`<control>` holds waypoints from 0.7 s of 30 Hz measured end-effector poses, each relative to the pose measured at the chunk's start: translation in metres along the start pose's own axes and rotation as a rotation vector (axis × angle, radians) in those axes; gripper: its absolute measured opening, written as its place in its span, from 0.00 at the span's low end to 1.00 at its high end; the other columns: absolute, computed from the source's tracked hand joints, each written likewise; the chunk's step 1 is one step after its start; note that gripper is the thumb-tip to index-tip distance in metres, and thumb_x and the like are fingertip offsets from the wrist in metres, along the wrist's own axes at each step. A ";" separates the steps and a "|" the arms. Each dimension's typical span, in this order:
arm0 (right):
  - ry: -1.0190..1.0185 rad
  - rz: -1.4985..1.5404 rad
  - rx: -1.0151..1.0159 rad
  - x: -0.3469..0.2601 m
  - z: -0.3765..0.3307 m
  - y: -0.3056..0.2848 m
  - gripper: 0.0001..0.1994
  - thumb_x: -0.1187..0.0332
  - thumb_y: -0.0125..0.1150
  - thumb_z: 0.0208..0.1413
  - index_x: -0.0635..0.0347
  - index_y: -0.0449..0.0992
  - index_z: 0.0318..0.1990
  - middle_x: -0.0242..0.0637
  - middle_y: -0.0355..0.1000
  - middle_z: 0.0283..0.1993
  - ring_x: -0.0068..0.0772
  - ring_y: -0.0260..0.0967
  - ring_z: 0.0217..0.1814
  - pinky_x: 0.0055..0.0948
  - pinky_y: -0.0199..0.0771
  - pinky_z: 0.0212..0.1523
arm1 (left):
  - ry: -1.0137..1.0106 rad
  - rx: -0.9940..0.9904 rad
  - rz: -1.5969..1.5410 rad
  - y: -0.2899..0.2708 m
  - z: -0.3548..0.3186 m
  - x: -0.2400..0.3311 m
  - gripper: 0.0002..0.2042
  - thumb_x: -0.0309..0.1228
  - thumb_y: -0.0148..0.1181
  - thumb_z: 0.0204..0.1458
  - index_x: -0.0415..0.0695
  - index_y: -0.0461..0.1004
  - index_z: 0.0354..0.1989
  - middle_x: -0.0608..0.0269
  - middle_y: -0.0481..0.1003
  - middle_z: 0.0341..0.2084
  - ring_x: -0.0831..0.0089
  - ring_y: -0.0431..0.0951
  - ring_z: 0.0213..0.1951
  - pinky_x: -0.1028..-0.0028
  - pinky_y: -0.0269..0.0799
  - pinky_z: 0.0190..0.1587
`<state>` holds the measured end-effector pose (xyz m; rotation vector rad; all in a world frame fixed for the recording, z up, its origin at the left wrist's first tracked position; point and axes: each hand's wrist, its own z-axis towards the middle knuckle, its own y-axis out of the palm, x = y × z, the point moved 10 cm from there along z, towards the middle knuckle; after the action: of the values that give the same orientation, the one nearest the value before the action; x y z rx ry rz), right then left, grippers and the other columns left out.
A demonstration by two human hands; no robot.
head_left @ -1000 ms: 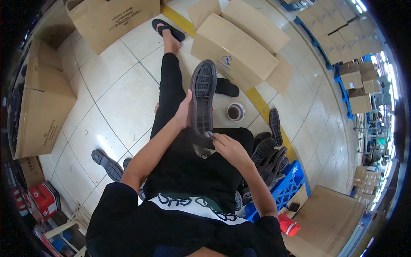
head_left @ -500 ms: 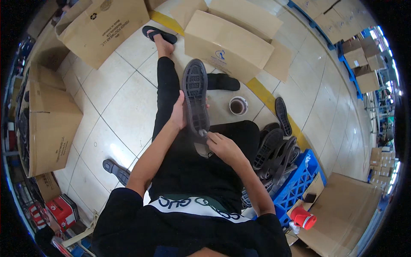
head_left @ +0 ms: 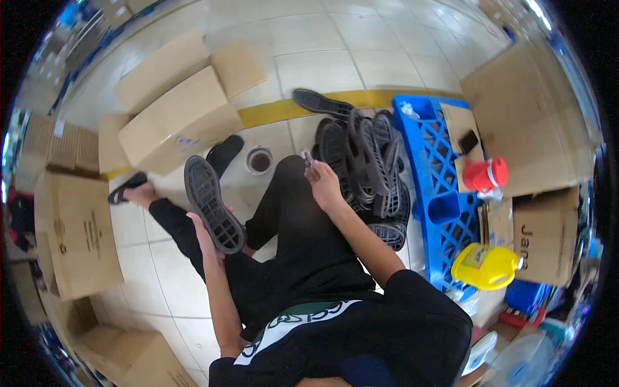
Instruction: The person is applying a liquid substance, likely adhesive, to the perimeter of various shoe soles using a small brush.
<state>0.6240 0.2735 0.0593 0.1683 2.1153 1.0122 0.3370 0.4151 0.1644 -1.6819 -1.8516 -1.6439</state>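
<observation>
My left hand is closed around the lower side of a dark grey shoe sole, its gridded face turned up. To the right, my right hand is raised above my knee, fingers pinched on a small pale thing whose kind I cannot make out. Beyond that hand lies a pile of dark shoe soles, with a single sole at its far end. A white cup with brown contents stands on the floor between the hands, farther off. Beside it rests a flat black slipper-shaped thing.
An open cardboard box stands at far left, another box nearer. On the right, a blue plastic pallet borders the pile. A red container, a yellow jug and a large carton are by it.
My view has swung to the right. My right hand has left the sole's lower end and moved right with the small pale thing. My left hand keeps hold of the sole.
</observation>
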 end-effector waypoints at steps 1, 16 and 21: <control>0.022 0.035 0.006 -0.008 -0.014 -0.009 0.05 0.69 0.54 0.61 0.60 0.72 0.37 0.35 0.73 0.37 0.25 0.70 0.37 0.26 0.72 0.43 | -0.033 -0.027 0.139 0.014 0.004 -0.007 0.40 0.67 0.32 0.55 0.39 0.66 0.55 0.51 0.76 0.40 0.62 0.77 0.41 0.66 0.75 0.44; -0.441 0.136 0.212 -0.278 -0.237 -0.213 0.11 0.68 0.56 0.60 0.65 0.72 0.46 0.33 0.74 0.39 0.22 0.69 0.33 0.21 0.71 0.35 | -0.613 -1.001 0.445 0.329 -0.079 -0.262 0.34 0.58 0.47 0.56 0.37 0.63 0.56 0.55 0.73 0.46 0.65 0.75 0.47 0.68 0.73 0.49; -0.666 -0.025 0.298 -0.381 -0.301 -0.241 0.14 0.65 0.50 0.64 0.66 0.71 0.48 0.33 0.74 0.37 0.24 0.63 0.34 0.22 0.68 0.37 | -0.585 -1.410 0.909 0.298 -0.087 -0.380 0.37 0.61 0.57 0.48 0.35 0.73 0.50 0.53 0.76 0.42 0.67 0.74 0.44 0.68 0.68 0.48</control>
<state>0.7275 -0.2309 0.2283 0.5438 1.6269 0.5145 0.6595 0.0496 0.1071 -2.9252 0.5657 -2.0619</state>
